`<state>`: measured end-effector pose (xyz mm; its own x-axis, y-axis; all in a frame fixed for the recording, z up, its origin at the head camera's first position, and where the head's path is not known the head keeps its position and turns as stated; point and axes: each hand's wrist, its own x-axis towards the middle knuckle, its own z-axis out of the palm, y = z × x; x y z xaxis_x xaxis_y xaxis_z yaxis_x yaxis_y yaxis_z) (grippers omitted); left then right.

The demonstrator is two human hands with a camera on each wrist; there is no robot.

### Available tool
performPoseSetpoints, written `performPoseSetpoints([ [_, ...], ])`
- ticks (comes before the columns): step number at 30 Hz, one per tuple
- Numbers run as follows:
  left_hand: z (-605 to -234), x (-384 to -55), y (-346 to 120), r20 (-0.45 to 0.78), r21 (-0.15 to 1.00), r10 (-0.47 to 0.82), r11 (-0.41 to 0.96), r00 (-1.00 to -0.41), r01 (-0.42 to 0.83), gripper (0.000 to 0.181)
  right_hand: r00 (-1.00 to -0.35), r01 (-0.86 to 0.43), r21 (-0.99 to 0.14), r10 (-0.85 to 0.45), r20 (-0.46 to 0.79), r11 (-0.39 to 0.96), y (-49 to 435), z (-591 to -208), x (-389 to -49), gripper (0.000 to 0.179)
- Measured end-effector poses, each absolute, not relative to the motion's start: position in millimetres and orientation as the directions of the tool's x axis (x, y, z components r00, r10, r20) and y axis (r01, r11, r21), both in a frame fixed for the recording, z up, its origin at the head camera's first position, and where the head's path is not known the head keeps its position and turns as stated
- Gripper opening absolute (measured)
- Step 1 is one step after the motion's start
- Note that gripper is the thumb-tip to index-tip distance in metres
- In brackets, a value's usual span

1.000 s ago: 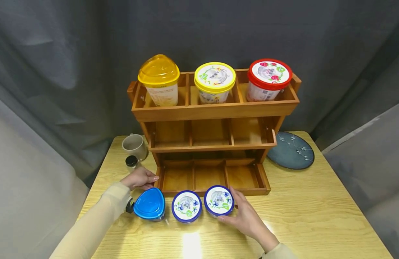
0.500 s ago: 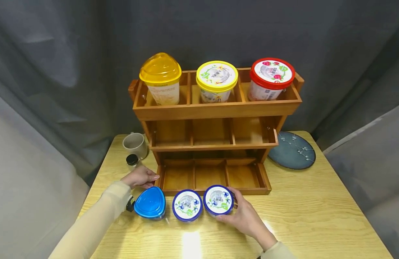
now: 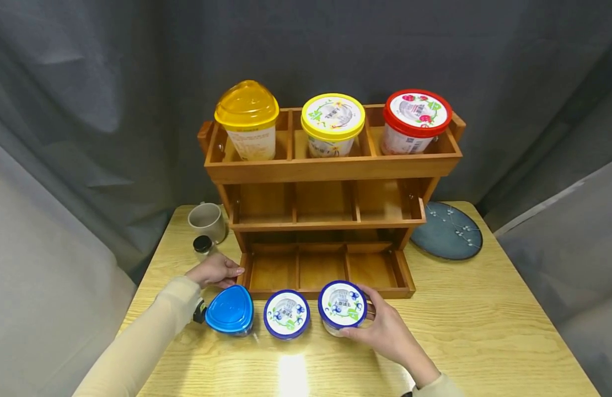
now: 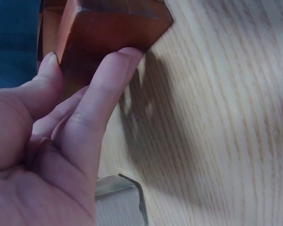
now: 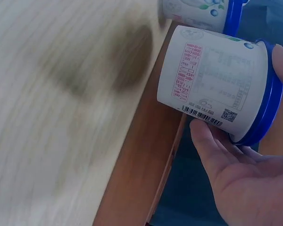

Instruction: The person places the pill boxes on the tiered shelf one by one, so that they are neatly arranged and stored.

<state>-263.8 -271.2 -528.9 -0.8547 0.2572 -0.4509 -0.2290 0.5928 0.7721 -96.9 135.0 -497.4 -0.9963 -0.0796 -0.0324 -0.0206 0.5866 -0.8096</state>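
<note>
My right hand (image 3: 387,331) grips a yogurt cup (image 3: 342,303) with a dark blue rim and a blueberry-print lid. In the right wrist view the held cup (image 5: 210,82) is raised off the table, its shadow apart from it. My left hand (image 3: 215,271) pinches the left end of the bottom tray of a wooden tiered rack (image 3: 331,171), thumb and fingers on either side of the wood (image 4: 113,26). Between the hands stand a second blueberry cup (image 3: 286,314) and a cup with a domed light blue lid (image 3: 230,310).
Atop the rack sit a cup with an amber domed lid (image 3: 247,107), a yellow-lidded cup (image 3: 333,117) and a red-lidded cup (image 3: 417,113). A mug (image 3: 207,222) and a black-capped jar (image 3: 203,244) stand at left. A dark plate (image 3: 446,230) lies at right.
My right hand has lifted the blueberry cup and shifted it slightly to the right, away from the second one. The left hand has stayed at the rack.
</note>
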Motion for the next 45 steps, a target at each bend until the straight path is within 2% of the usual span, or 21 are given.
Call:
performPoseSetpoints([
  [7, -530, -264, -272, -0.445, 0.775, 0.249, 0.588, -0.860, -0.231, 0.034, -0.996, -0.068, -0.837, -0.081, 0.029, 0.543, 139, -481, -105, 0.104],
  [15, -532, -265, -274, -0.446, 0.766, 0.243, 0.600, -0.861, -0.228, 0.033, -0.990, -0.138, -0.864, -0.075, 0.116, 0.484, 135, -464, -135, 0.099],
  [25, -534, -266, -272, -0.447, 0.765, 0.237, 0.601, -0.863, -0.231, 0.033, -0.985, -0.143, -0.905, -0.145, 0.091, 0.401, 101, -464, -165, 0.101],
  [45, -531, -267, -272, -0.464, 0.770, 0.228, 0.582, -0.856, -0.262, 0.032, -0.955, -0.234, -0.849, -0.277, 0.108, 0.474, 36, -468, -206, 0.101],
])
